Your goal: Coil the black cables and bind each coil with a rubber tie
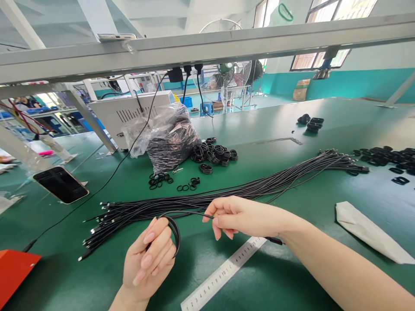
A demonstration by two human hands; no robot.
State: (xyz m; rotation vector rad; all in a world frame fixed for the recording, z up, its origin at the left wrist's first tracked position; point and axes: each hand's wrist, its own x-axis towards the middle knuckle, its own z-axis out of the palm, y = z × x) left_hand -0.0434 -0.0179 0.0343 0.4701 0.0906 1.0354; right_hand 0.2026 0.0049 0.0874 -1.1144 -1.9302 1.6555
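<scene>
Green matting covers a long factory bench [292, 302] under a grey metal rail, with fans and windows far behind. I look down on my two hands at the near edge — the left hand [149, 259] has a black cable [177, 231] looped round its curled fingers, thumb closed against the coil, while the right hand [233, 218] pinches the same cable's free run between thumb and fingertips, just right of the loop. The cable's tail passes under the right wrist and ends in a dark plug on the mat.

Just beyond both hands lies a bundle of straight cables [201, 201], stretching from near left to far right. A steel ruler [223, 274] rests slantwise on the mat beneath the right hand. Farther off stand a clear bag of coiled cables [168, 138], a heap of finished coils [215, 153] to its right, and some loose black rings [158, 180] in front. A phone [61, 185] lies at left, a white cloth [369, 233] at right.

By my reading the step in hand is winding — one turn sits on the fingers. The next turn, I judge, calls for the right hand to feed slack evenly while the left keeps the loop from springing open.
</scene>
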